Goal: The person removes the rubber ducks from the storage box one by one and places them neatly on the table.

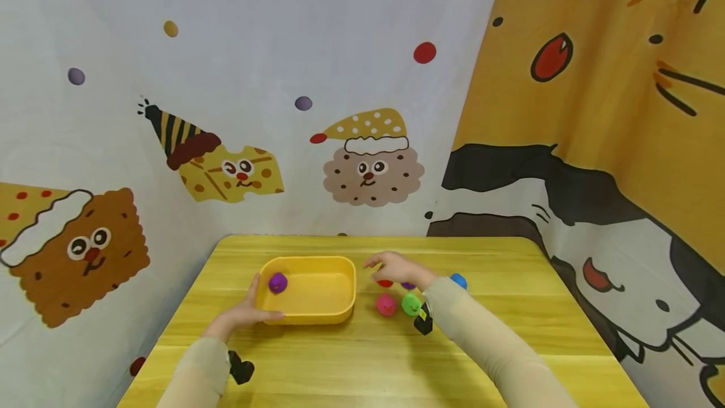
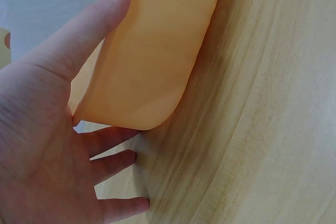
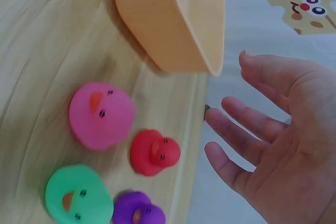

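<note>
A yellow plastic basin (image 1: 314,318) sits on the table, with a purple toy (image 1: 277,283) inside at its left end. Spread around the near left corner, my left hand (image 1: 245,312) rests its straight thumb (image 2: 86,30) along the front rim. Its other fingers extend straight by the end wall. My right hand (image 1: 396,269) is held in the air right of the basin, fingers loosely bent and holding nothing. Near it are a red rubber duck (image 3: 149,153), a pink duck (image 3: 100,116), a green duck (image 3: 77,195) and another purple duck (image 3: 137,211).
A blue toy (image 1: 458,281) lies farther right, partly behind the right forearm. The wooden table (image 1: 351,370) ends at its back edge by a white cloth backdrop (image 1: 255,49) with cartoon figures. A cartoon-cat cloth (image 1: 612,162) hangs on the right.
</note>
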`<state>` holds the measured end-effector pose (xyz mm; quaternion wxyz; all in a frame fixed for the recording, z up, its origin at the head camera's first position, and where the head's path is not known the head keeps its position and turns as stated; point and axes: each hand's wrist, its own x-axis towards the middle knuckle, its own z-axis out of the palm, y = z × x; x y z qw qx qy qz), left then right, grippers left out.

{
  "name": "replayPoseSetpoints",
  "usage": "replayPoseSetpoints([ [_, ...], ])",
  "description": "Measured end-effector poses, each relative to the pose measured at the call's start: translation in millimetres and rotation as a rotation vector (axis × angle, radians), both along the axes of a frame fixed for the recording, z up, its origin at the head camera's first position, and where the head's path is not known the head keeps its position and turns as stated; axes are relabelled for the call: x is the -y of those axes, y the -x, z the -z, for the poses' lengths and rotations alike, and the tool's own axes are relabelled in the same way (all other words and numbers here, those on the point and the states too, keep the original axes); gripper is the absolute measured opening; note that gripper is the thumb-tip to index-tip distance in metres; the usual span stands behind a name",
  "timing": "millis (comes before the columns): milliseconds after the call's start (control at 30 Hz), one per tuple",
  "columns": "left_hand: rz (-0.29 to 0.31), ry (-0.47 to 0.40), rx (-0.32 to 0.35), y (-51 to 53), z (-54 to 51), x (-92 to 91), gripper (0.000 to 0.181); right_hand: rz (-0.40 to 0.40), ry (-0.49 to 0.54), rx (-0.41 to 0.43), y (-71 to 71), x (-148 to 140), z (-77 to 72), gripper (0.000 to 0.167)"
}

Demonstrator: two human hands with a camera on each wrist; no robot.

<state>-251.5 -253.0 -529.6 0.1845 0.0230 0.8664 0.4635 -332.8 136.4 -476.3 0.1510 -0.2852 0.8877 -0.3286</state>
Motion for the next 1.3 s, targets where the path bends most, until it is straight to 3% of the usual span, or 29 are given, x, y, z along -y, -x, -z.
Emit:
replayPoseSetpoints([
  [133,0.011,0.005,-0.009,-5.8,-5.7,-3.6,0.134,-0.011,-0.003,-0.014,4.1,13.5,0.9,0.037],
  [367,-0.017,-0.004,0.026,7.7,13.6,6.4,0.138,-0.015,0.064,0.052,10.0,40.1,-1.4,0.043],
  [767,-0.039,-0.01,0.033,7.9,15.4,6.6,0.139,-0.031,0.121,0.062,18.7,81.1,4.2,0.044],
  [1033,-0.052,-0.02,-0.002,12.1,20.0,6.8,0.14,-0.053,0.06,0.012,19.4,110.1,12.2,0.045],
  [1300,-0.053,-0.052,-0.017,6.1,14.6,2.9,0.135,-0.108,0.092,-0.042,16.8,136.4,16.8,0.048],
])
